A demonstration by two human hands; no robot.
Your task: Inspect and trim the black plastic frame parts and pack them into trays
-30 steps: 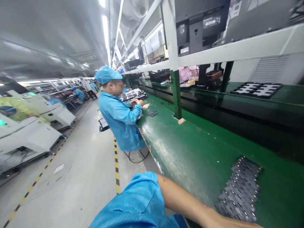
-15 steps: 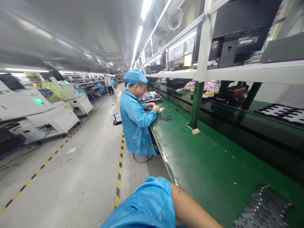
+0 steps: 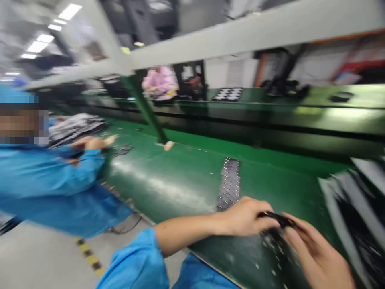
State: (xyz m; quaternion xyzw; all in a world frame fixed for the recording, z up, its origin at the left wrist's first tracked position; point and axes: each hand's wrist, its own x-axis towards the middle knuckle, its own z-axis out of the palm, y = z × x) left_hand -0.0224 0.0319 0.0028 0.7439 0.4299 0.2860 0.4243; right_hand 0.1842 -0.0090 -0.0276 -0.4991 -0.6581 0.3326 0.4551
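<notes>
My left hand is curled over a small flat black part on the green bench, fingers closed on its near end. My right hand reaches in from the lower right, and its fingertips touch the same part's other end. Just beyond my left hand lies a row of small dark parts with shiny dots. The whole view is smeared by motion.
A co-worker in a blue coat sits at the left with hands over a tray. Stacked dark trays stand at the right. A green post rises from the bench. A person in pink works beyond the conveyor.
My view has swung right and down from the aisle to the bench. Both my hands have come into sight, closed round a small black part.
</notes>
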